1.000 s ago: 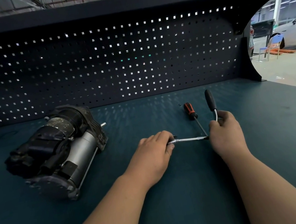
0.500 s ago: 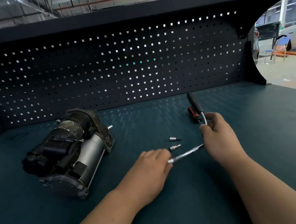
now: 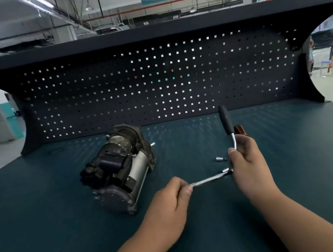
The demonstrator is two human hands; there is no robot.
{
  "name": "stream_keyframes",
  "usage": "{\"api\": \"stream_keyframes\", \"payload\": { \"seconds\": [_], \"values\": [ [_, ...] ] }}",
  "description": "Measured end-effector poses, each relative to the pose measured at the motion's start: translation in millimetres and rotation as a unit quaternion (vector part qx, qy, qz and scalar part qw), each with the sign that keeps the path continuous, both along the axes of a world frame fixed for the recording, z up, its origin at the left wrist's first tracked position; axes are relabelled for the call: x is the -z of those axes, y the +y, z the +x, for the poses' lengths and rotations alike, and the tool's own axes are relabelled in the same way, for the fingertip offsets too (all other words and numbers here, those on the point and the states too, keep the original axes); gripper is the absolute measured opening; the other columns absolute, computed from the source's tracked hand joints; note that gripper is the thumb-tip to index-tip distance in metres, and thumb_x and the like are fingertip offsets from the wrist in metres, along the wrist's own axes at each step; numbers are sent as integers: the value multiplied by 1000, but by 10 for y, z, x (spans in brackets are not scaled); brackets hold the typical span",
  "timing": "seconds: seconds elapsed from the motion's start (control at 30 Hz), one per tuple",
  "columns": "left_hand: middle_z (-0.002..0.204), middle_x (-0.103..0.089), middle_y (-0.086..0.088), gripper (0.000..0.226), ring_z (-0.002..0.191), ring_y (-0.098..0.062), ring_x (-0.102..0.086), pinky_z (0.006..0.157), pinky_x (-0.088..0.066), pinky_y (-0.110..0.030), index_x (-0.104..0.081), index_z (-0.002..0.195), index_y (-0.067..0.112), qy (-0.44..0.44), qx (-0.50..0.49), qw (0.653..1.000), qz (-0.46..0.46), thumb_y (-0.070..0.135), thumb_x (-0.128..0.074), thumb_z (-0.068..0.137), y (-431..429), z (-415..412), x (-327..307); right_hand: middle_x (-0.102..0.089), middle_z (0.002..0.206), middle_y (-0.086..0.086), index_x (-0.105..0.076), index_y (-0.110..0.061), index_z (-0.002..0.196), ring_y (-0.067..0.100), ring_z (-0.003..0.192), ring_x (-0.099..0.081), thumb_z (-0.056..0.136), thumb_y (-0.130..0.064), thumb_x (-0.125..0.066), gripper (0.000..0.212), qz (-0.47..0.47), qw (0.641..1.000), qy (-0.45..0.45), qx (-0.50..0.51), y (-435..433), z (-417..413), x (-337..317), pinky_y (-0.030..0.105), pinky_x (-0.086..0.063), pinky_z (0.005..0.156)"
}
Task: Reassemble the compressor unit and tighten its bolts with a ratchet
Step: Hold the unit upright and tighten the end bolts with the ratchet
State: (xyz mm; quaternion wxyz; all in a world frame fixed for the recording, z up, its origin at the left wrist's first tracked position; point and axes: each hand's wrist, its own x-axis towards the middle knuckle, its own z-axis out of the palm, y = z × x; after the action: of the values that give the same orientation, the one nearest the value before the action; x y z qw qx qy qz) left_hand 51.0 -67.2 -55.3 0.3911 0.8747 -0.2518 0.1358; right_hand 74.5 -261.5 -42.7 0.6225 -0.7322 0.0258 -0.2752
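Seating the extension bar (image 3: 209, 178) on the ratchet (image 3: 228, 129)
My right hand (image 3: 245, 163) grips the ratchet head, my left hand (image 3: 168, 203) pinches the bar's end; I push squarely. The compressor (image 3: 120, 171) lies at ten o'clock.

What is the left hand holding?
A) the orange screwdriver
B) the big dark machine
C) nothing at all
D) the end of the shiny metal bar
D: the left hand pinches the tip of the shiny metal bar, whose other end meets the ratchet gripped by the right hand; the left hand touches neither the compressor nor the screwdriver.
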Motion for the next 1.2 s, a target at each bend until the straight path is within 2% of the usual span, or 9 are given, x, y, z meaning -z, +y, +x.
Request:
{"api": "stream_keyframes", "payload": {
  "seconds": [0.07,0.17,0.23,0.37,0.5,0.67,0.9,1.07,1.2],
  "values": [
    [58,-48,16,19,55,-2,-41,54,-33,-19,-49,79,31,4,6,1000,-30,37,-46,97,34,-4,-20,-61,80,-23,-48,-40,110,-16,71,-54,98,-19,-47,25,-5,1000,3,-2,23,3,6,22,-40,68],
    [61,-49,16,19,57,-1,-42,55,-35,-20,-50,77,32,31,21,999,1,37,-50,96,136,46,-27,-60,76,-32,-45,-48,102,-9,69,-55,99,-18,-47,30,-50,998,-24,-13,53,-29,-3,17,-41,65],
    [61,-49,17,19,58,0,-43,58,-37,-23,-51,77,32,54,22,998,0,36,-50,96,185,93,-30,-59,77,-32,-42,-52,100,-6,68,-54,99,-17,-46,35,-70,997,-40,-13,64,-52,-13,13,-41,64],
    [62,-49,16,17,59,0,-43,59,-39,-24,-51,80,37,54,37,998,-7,34,-50,96,202,126,-28,-58,75,-27,-42,-51,102,-7,67,-53,100,-18,-44,33,-73,997,-32,-5,87,-41,-8,17,-38,63],
    [62,-49,15,17,58,-2,-43,55,-35,-20,-49,79,34,14,38,999,-6,34,-51,96,218,124,-47,-57,80,-15,-43,-43,111,-10,65,-53,99,-25,-44,22,-62,998,26,13,96,-3,4,24,-37,61],
    [65,-51,16,18,60,-5,-45,54,-34,-21,-47,79,29,-15,41,999,26,37,-48,95,190,88,-71,-57,74,-6,-44,-38,111,12,61,-52,98,-26,-44,17,-79,988,133,-1,64,59,5,27,-36,54],
    [67,-48,11,20,69,-8,-47,58,-34,-24,-40,80,31,-29,38,992,114,40,-40,98,142,60,-65,-57,76,4,-53,-22,105,21,59,-48,89,-19,-42,20,-108,963,246,-21,-28,122,27,31,-35,56],
    [63,-45,9,25,70,-11,-47,56,-31,-26,-45,83,20,-43,34,991,124,39,-40,98,143,103,-47,-52,71,3,-52,-18,102,20,55,-43,86,-16,-41,20,-96,965,244,-19,-23,132,20,30,-32,52],
    [61,-49,8,27,62,-10,-47,61,-39,-30,-49,75,28,39,36,994,100,41,-41,98,162,140,12,-55,79,-3,-52,-21,111,16,64,-50,92,-18,-43,22,-119,973,199,6,-38,108,-15,27,-32,52]
  ]
}}
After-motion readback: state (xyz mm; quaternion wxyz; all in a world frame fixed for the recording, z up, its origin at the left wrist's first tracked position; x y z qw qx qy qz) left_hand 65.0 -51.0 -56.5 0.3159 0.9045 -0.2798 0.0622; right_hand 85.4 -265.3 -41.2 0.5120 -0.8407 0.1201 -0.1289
